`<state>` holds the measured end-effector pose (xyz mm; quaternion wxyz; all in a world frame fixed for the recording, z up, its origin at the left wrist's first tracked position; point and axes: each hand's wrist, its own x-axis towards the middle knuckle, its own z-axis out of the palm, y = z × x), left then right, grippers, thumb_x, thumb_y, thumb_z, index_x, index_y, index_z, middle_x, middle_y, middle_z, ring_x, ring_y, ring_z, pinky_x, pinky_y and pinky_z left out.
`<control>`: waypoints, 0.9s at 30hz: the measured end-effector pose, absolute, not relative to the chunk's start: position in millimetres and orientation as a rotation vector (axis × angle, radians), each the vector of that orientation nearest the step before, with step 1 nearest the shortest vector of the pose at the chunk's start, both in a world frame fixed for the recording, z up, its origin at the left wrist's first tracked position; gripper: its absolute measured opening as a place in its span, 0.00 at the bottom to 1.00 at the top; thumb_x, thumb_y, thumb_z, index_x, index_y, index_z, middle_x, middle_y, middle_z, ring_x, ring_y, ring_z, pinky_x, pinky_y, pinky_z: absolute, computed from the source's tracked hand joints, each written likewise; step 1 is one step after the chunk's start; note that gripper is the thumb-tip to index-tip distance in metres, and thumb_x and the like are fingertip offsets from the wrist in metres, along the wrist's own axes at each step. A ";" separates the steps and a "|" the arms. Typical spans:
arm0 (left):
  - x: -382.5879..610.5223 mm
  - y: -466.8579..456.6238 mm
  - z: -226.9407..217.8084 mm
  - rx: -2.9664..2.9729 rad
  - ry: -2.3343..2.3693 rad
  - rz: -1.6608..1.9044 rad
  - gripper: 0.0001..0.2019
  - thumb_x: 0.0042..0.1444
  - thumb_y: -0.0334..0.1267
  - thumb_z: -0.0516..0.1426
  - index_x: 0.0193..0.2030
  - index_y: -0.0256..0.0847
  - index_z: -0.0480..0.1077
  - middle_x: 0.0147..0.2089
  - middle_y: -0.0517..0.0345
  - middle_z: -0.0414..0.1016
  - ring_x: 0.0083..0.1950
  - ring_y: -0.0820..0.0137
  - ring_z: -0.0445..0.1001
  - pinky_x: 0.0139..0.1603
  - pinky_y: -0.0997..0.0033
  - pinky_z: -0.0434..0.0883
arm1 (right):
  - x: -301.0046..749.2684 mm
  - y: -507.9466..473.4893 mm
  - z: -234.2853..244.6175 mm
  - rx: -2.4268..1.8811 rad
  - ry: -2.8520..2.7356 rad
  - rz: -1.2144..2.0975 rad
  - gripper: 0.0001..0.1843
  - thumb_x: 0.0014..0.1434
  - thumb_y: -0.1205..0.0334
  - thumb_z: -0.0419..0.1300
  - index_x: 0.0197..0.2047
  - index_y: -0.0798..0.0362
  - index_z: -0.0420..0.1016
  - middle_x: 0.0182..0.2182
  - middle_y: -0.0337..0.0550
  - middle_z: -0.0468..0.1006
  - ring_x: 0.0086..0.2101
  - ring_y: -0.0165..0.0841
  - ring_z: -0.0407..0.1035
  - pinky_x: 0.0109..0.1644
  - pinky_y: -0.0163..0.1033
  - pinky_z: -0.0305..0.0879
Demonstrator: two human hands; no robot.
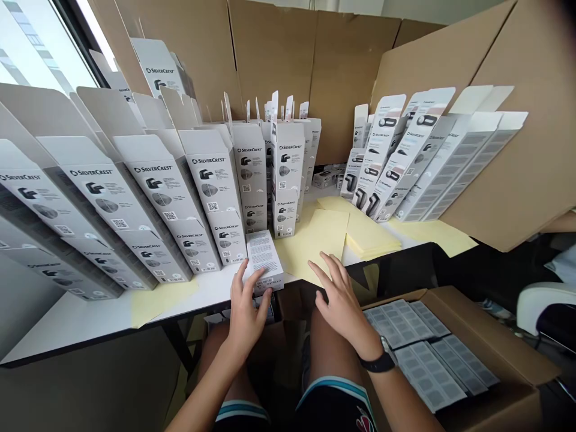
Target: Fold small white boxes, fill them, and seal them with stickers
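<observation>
One white printed carton [263, 251] flat at the near edge of the white worktop [56, 327], text panel up! Left hand [247, 306] right in there, at the carton's near left corner, fingers parted and slightly bent, tips against it, thumb down by the near end; impossible to tell how firm the contact. Right hand [342, 303] away to the carton's right, up in the air, fingers spread wide, dark-strapped watch [380, 361] on the wrist. Left of the carton, a long row of tall SilverCrest cartons [155, 180], top flaps standing up. Just right of the carton, a loose yellow sheet [310, 240]; farther right, a stack of yellow sheets [371, 237]. Behind and well right of the carton, another group of tall cartons [416, 159]. Low to the carton's right, an open cardboard box [504, 414] with grey-panelled packs [427, 369] inside.
</observation>
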<state>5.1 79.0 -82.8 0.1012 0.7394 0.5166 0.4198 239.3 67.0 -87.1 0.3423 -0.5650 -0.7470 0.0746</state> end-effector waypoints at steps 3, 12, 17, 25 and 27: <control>4.5 68.8 -79.1 2.201 1.464 1.416 0.29 0.60 0.31 0.61 0.66 0.45 0.59 0.73 0.38 0.51 0.75 0.50 0.54 0.69 0.38 0.60 | 257.4 75.8 -100.5 -1.534 -2.064 0.081 0.27 0.63 0.76 0.47 0.58 0.49 0.76 0.64 0.48 0.65 0.65 0.49 0.55 0.66 0.63 0.60; -8.3 1.5 -76.6 2.338 1.228 1.419 0.19 0.57 0.23 0.58 0.54 0.44 0.70 0.67 0.45 0.61 0.69 0.56 0.64 0.66 0.51 0.68 | 276.0 80.5 -112.6 -1.508 -1.950 0.048 0.24 0.62 0.75 0.52 0.54 0.49 0.80 0.54 0.48 0.76 0.55 0.42 0.66 0.58 0.52 0.66; -12.1 -31.9 -73.7 1.973 1.067 1.234 0.10 0.63 0.31 0.57 0.47 0.44 0.75 0.49 0.49 0.74 0.51 0.64 0.76 0.51 0.62 0.77 | 290.3 56.6 -101.0 -1.397 -1.627 -0.053 0.19 0.67 0.71 0.49 0.43 0.51 0.83 0.49 0.50 0.77 0.51 0.40 0.68 0.57 0.53 0.68; 28.6 -62.0 -78.5 0.705 0.650 0.660 0.33 0.58 0.62 0.58 0.61 0.40 0.70 0.59 0.40 0.74 0.54 0.56 0.78 0.43 0.62 0.78 | 264.8 -109.8 -58.0 -1.109 -1.496 0.286 0.30 0.59 0.80 0.58 0.51 0.32 0.80 0.59 0.45 0.62 0.61 0.46 0.61 0.58 0.59 0.66; 45.3 -59.5 -73.3 0.609 0.669 0.658 0.35 0.52 0.63 0.62 0.55 0.34 0.73 0.56 0.37 0.77 0.51 0.54 0.79 0.44 0.59 0.79 | 258.3 -144.5 -51.9 -1.094 -1.606 0.338 0.31 0.59 0.80 0.57 0.51 0.30 0.80 0.59 0.45 0.61 0.62 0.47 0.59 0.59 0.60 0.65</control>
